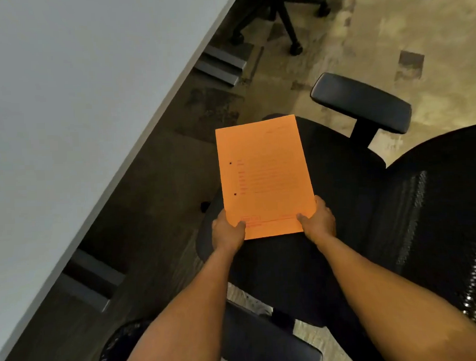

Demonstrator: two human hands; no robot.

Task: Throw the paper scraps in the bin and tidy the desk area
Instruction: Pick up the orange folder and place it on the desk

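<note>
An orange paper folder [263,176] with two punched holes on its left side is held flat above the seat of a black office chair [343,203]. My left hand [228,232] grips the folder's near left corner, thumb on top. My right hand [318,220] grips its near right corner the same way. No paper scraps and no bin are in view.
A white desk [67,118] fills the left side, its edge running diagonally. Grey desk feet [222,64] rest on the floor beneath it. The chair's armrests [361,101] flank the seat and its mesh back [448,213] is at the right. Another chair's wheeled base [282,16] stands on the carpet at the top.
</note>
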